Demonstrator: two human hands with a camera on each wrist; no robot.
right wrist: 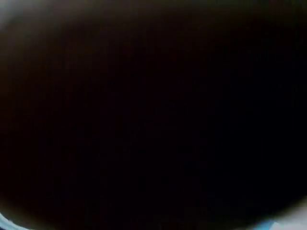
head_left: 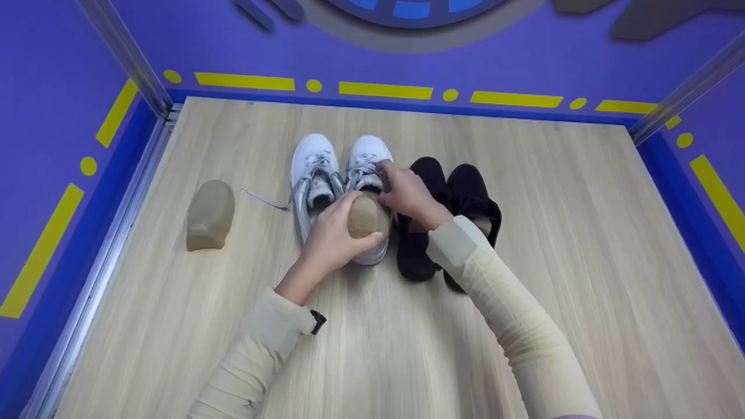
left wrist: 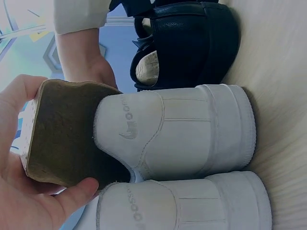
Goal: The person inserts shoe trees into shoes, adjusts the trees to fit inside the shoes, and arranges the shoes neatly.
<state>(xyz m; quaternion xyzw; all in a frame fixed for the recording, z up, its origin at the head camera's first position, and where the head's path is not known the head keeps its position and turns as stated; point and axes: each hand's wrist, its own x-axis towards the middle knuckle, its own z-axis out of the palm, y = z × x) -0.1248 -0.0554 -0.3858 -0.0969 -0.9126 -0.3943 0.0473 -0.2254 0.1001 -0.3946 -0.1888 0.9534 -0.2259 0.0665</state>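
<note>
My left hand (head_left: pixel 333 235) grips a brown cardboard-like shoe insert (head_left: pixel 366 216) between thumb and fingers. The insert's front end goes into the opening of the right-hand white sneaker (head_left: pixel 371 149). At that sneaker's tongue and laces, my right hand (head_left: pixel 412 195) pinches with curled fingers. In the left wrist view, the block-like insert (left wrist: pixel 64 134) sticks out past the heel of the sneaker (left wrist: pixel 182 129), the hand (left wrist: pixel 24 191) around its end. The second white sneaker (head_left: pixel 312 152) stands alongside, its opening dark and its laces loose. The right wrist view is almost wholly dark.
Another brown insert (head_left: pixel 210 215) lies on the wooden tabletop (head_left: pixel 372 349) at the left. A pair of black shoes (head_left: pixel 470 189) stands close to the right of the sneakers, partly behind my right forearm. Blue panels (head_left: pixel 384 64) wall the back and sides.
</note>
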